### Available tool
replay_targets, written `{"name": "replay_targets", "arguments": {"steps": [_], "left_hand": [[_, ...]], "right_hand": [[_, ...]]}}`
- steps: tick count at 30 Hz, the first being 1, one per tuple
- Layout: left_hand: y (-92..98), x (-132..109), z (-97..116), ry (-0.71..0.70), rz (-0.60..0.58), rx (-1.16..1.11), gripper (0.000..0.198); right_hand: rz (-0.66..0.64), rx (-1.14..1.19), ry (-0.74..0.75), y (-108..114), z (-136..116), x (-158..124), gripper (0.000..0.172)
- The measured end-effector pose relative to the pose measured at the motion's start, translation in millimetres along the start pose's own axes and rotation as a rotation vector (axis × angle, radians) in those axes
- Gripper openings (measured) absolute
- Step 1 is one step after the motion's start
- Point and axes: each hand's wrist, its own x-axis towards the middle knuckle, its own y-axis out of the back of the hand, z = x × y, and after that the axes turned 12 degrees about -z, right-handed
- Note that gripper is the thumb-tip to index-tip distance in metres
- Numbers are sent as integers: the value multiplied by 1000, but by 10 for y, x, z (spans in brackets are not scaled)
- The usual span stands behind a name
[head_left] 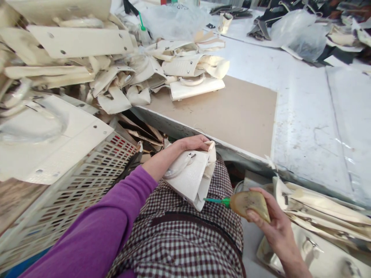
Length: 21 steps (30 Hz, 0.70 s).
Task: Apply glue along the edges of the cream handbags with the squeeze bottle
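A small cream handbag [189, 173] with a plastic-wrapped handle rests on my lap over a checked apron. My left hand [197, 143] is closed on its upper edge, near a folded flap; some of the fingers are hidden behind the bag. My right hand [271, 220] grips a yellowish glue bottle [251, 206] with a green nozzle. The bottle lies on its side in the air, and its thin tip points left at the bag's lower open side edge, close to it. Whether the tip touches the bag I cannot tell.
Cream bag parts [84, 42] are heaped on the left. A plastic crate [87, 185] stands at my left, a large cream panel [58, 135] on it. Ahead lies a brown board [232, 112] on the white table [307, 116]. More cream bags [327, 224] lie at my right.
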Motion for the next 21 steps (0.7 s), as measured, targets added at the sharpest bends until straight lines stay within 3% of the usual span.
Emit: {"name": "replay_targets", "arguments": {"steps": [11, 16, 21], "left_hand": [[27, -4, -22, 7, -8, 7, 24], [34, 9, -29, 4, -10, 3, 24], [33, 10, -32, 7, -9, 5, 24]], "right_hand": [[-11, -6, 0, 60, 60, 5, 48], [166, -23, 1, 82, -65, 61, 45], [230, -64, 29, 60, -107, 157, 48]]}}
